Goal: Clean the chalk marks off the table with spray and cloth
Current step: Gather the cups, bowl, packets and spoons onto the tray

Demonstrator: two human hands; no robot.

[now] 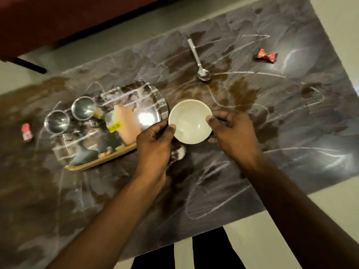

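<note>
Both hands, left (153,144) and right (233,133), grip a white bowl (190,121) mid-frame over the chalk-scribbled, stained dark table (291,117).

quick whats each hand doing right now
Left hand: gripping the left rim of the white bowl.
Right hand: gripping the same bowl's right rim.

**What the view keeps back**

A second spoon (178,152) lies mostly hidden under the left hand (153,146). The table (291,133) runs off the frame's left and right edges. The yellow label (115,126) reflected in the steel tray (116,162) is too blurred to read.
</note>
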